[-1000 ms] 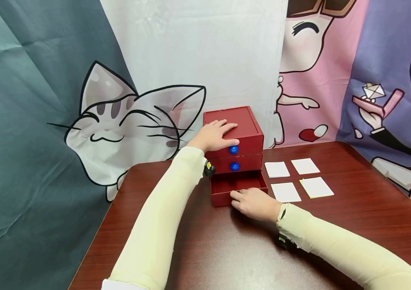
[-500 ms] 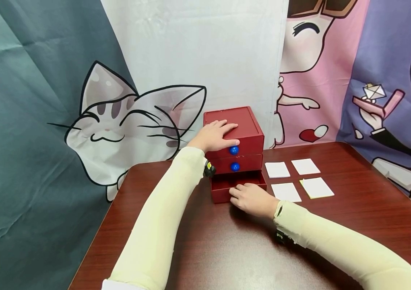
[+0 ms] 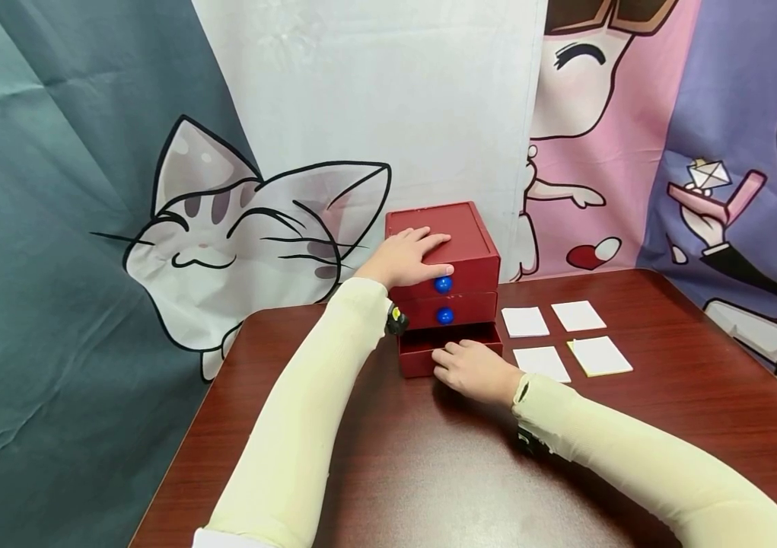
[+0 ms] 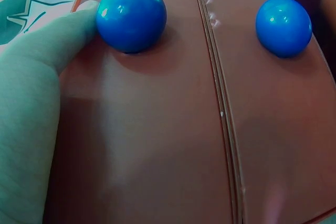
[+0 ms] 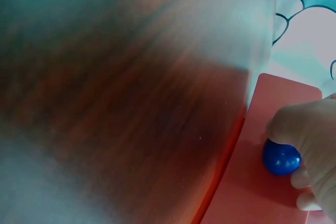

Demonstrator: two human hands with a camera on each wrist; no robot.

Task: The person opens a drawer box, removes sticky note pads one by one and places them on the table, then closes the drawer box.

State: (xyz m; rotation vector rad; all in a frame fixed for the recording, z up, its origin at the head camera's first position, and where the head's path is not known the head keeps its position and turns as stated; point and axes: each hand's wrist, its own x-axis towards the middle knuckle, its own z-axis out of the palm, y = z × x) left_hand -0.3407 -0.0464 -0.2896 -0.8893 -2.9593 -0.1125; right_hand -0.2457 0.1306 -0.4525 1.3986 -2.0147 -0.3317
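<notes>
A red drawer cabinet (image 3: 473,228) with blue round knobs stands at the back of the table. My left hand (image 3: 405,257) rests on its top, fingers spread, the thumb reaching down the front beside the top drawer's knob (image 4: 131,18). Below that is the middle drawer's knob (image 4: 284,27). The bottom drawer (image 3: 418,361) is partly pulled out, its inside dark. At its front, my right hand (image 3: 476,373) holds the drawer's blue knob (image 5: 281,157) between thumb and fingers; in the head view the hand hides that knob.
Several square white paper pads lie right of the cabinet, among them a near one (image 3: 542,364) beside my right hand and one with a yellow edge (image 3: 599,355). A printed cloth backdrop (image 3: 456,99) hangs behind the brown table (image 3: 388,487).
The bottom drawer has slid inward toward the cabinet, less of its inside showing. My right hand has moved with it, away from me. The left hand has stayed in place.
</notes>
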